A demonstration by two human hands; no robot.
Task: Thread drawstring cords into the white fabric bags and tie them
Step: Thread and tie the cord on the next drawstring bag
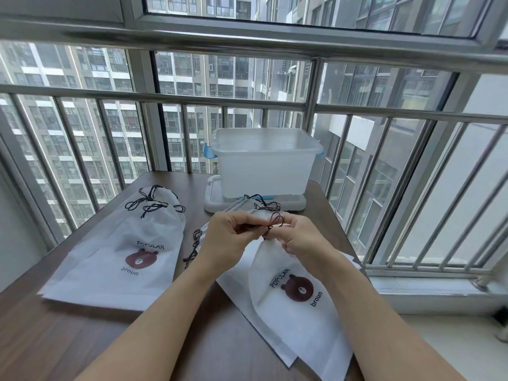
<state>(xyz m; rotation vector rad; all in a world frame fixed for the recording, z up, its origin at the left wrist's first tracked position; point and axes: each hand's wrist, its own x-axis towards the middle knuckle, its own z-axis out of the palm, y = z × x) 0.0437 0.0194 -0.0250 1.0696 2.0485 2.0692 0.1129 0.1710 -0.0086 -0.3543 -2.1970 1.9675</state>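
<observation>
Two bare forearms reach forward from the bottom edge over a dark wooden table (55,339). Both hands meet above the gathered mouth of a white fabric bag (297,312), which lies flat under the right forearm with its bottom toward the camera. The left hand (228,240) has its fingers curled and pinches a dark brown cord (275,220) near the bag's neck. The right hand (305,237) also has curled fingers; it grips the bunched neck and seems to pinch the cord from the other side. The cord stands between the two hands as small loops, like a bow, just above the fingertips.

This bag is thin and a little translucent. It carries a brown bear face with the words "POPULAR" and "broun", turned at an angle. It rests on a stack of flat white bags (242,292).

To the left lies a pile of finished bags (115,259) with the same print, their necks drawn together and tied with dark cords. Loose cords (195,244) lie on the table just beside the left hand. Behind the hands, a clear plastic box (264,163) stands on its lid (211,202), near a window railing (165,97).
</observation>
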